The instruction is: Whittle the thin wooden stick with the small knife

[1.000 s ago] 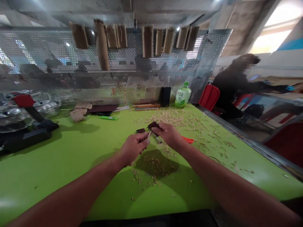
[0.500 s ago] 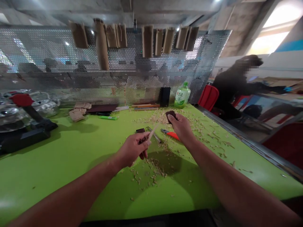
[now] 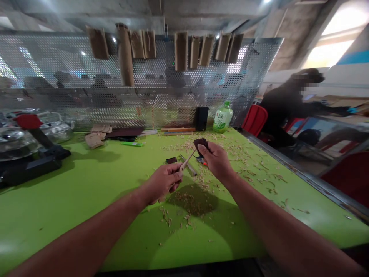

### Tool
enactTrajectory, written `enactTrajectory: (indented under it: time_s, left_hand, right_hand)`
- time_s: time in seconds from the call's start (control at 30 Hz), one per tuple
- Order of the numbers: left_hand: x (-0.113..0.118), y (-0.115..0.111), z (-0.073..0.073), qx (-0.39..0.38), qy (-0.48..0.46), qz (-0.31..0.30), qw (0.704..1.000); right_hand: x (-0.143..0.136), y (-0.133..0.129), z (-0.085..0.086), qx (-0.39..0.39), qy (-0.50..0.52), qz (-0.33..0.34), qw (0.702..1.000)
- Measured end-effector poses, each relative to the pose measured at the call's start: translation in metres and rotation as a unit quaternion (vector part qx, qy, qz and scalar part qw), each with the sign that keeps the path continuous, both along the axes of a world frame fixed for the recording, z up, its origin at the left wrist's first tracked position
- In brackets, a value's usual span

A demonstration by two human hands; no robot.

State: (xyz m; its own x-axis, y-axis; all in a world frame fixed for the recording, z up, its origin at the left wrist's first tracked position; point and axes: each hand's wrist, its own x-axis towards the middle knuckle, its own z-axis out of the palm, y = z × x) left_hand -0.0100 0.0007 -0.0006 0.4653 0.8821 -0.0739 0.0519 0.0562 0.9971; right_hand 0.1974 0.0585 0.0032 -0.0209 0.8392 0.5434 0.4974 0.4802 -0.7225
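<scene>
My left hand (image 3: 164,182) is closed round a thin pale wooden stick (image 3: 188,157), which points up and to the right. In my right hand (image 3: 217,161) I pinch a dark brown piece of sandpaper (image 3: 200,144), thumb on top. Its lower edge is at the stick's tip; whether they touch I cannot tell. Just beyond the left hand lies a small dark block (image 3: 171,160). Beside it is a slim grey tool (image 3: 189,167). A tool with an orange-red handle (image 3: 205,164) is partly hidden by my right hand. Pale wood shavings (image 3: 190,200) are scattered below the hands.
On the green table (image 3: 86,184) stand a green tea bottle (image 3: 222,118), a black upright box (image 3: 201,118) and a black-and-red device (image 3: 37,150). A green cutter (image 3: 132,144) lies near brown pieces (image 3: 95,138). A person in dark clothing (image 3: 284,104) sits at right.
My right hand has moved left and slightly nearer with the sandpaper, to the stick's tip. It now covers more of the orange-red handle. The left hand keeps hold of the stick.
</scene>
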Motion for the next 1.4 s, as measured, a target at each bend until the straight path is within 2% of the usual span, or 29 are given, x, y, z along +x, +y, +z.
enactTrajectory:
  time_s: [0.1, 0.27, 0.3, 0.43, 0.47, 0.57, 0.6, 0.73, 0.77, 0.87, 1.03, 1.13, 1.17, 1.3, 1.4]
  left_hand:
    - [0.000, 0.000, -0.003, 0.013, 0.012, -0.003, 1.000]
    - [0.002, 0.004, -0.009, 0.026, 0.003, 0.022, 0.999]
    - [0.001, 0.004, -0.008, 0.028, -0.002, 0.029, 0.999]
    - [0.001, 0.003, -0.003, 0.035, -0.002, 0.038, 0.999]
    - [0.001, 0.002, -0.002, 0.036, 0.003, 0.036, 0.999]
    - [0.001, 0.002, -0.001, 0.043, 0.015, 0.044, 0.998]
    - [0.001, 0.002, -0.002, 0.046, 0.016, 0.048, 0.998]
    - [0.001, 0.002, -0.002, 0.047, 0.013, 0.045, 0.998]
    - [0.001, 0.002, -0.002, 0.044, 0.013, 0.042, 0.998]
    - [0.002, 0.001, -0.001, 0.035, 0.006, 0.047, 0.998]
    - [0.003, 0.001, 0.001, 0.008, -0.032, 0.041, 0.999]
    - [0.002, 0.001, 0.000, 0.018, -0.039, 0.039, 0.998]
    - [0.001, 0.001, 0.000, 0.022, -0.039, 0.042, 0.998]
    - [0.000, 0.001, 0.000, 0.033, -0.007, 0.048, 0.998]
    - [-0.001, 0.001, -0.001, 0.052, 0.011, 0.051, 0.997]
  right_hand:
    - [-0.007, -0.005, -0.002, 0.006, -0.061, -0.009, 0.998]
    - [-0.026, -0.020, -0.010, -0.045, -0.123, 0.083, 0.988]
    - [-0.026, -0.019, -0.010, -0.041, -0.141, 0.080, 0.986]
    - [-0.019, -0.012, -0.007, -0.007, -0.100, -0.050, 0.994]
    - [-0.018, -0.011, -0.006, -0.003, -0.097, -0.050, 0.994]
    - [-0.019, -0.015, -0.006, -0.035, -0.132, 0.063, 0.989]
    - [-0.020, -0.016, -0.006, -0.037, -0.145, 0.075, 0.986]
    - [-0.021, -0.017, -0.005, -0.012, -0.099, -0.042, 0.994]
    - [-0.022, -0.017, -0.005, -0.019, -0.097, -0.029, 0.995]
    - [-0.025, -0.018, -0.007, -0.026, -0.139, 0.086, 0.986]
    - [-0.027, -0.018, -0.008, -0.013, -0.096, -0.002, 0.995]
    - [-0.027, -0.020, -0.009, -0.036, -0.121, 0.088, 0.988]
    - [-0.026, -0.020, -0.009, -0.044, -0.127, 0.094, 0.987]
    - [-0.025, -0.019, -0.006, -0.013, -0.080, -0.013, 0.997]
    - [-0.026, -0.021, -0.005, -0.048, -0.101, 0.078, 0.991]
